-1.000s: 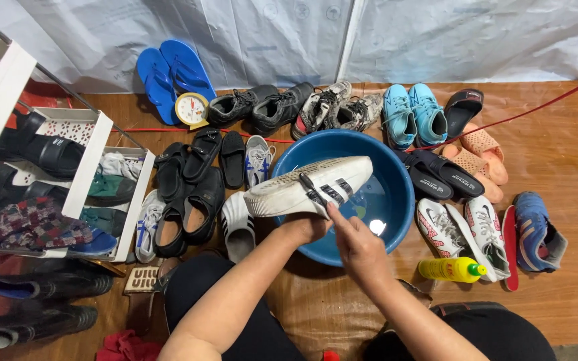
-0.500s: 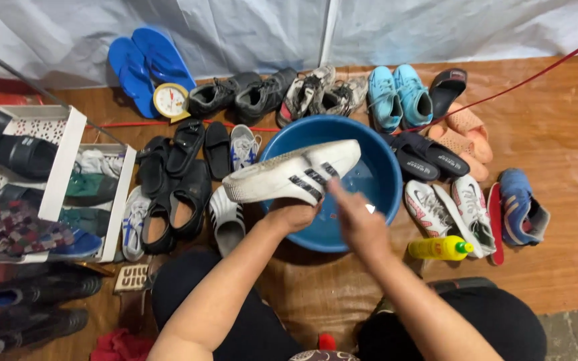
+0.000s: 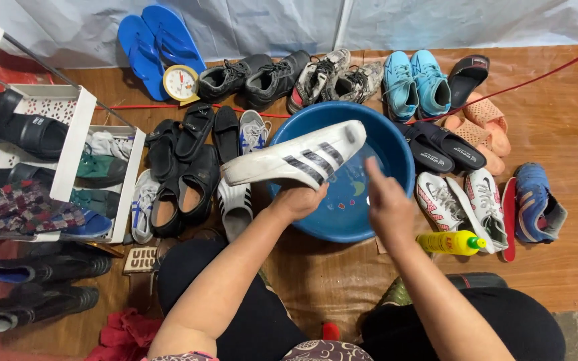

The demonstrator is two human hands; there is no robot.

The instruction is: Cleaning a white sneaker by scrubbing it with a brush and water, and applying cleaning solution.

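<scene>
Left hand [image 3: 300, 200] gripping white striped sneaker [image 3: 296, 160] over blue basin [image 3: 396, 150].
Right hand [image 3: 386, 204] loosely open above the water, holding nothing. Better to keep the sneaker steady and low over the basin, away from yellow bottle [image 3: 453, 242] and shoes on wooden floor [image 3: 570, 120].

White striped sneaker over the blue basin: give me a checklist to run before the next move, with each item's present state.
1. Left hand grips the white striped sneaker from below: ok.
2. Sneaker held over the blue basin, toe pointing left past the rim: ok.
3. Right hand is above the basin, beside the sneaker; whether it holds a brush or cloth: cannot tell.
4. Water in the basin: cannot tell how much.
5. Yellow bottle lies on its side on the floor close to the right hand: ok.
6. Floor around the basin is crowded with shoes, little free space: not ok.
</scene>
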